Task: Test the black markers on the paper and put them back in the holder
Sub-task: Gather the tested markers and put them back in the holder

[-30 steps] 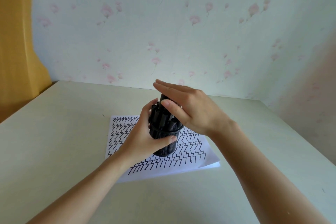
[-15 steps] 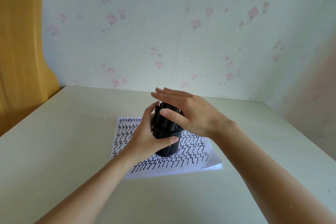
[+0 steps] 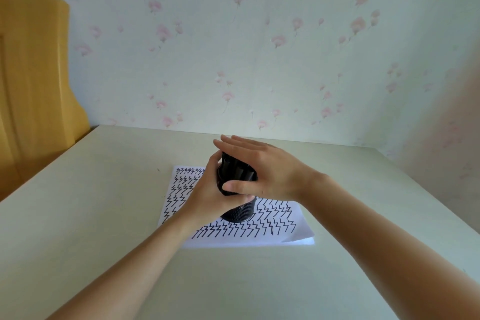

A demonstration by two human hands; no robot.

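Note:
A black mesh holder (image 3: 240,212) stands upright on a white paper (image 3: 233,238) covered with rows of black zigzag marks. Several black markers (image 3: 236,170) stick up out of the holder. My left hand (image 3: 207,195) wraps around the holder's left side and grips it. My right hand (image 3: 262,169) lies flat over the marker tops, fingers straight and together, with the thumb pressed against the holder's front. Both hands hide most of the holder's upper part.
The paper lies on a pale table (image 3: 91,215) that meets a flowered wall (image 3: 259,60) at the back and on the right. A yellow wooden chair back (image 3: 31,86) stands at the left beyond the table edge.
My right hand has come down flatter onto the marker tops and the markers sit lower in the holder. The view has tilted upward a little. My left hand keeps its grip.

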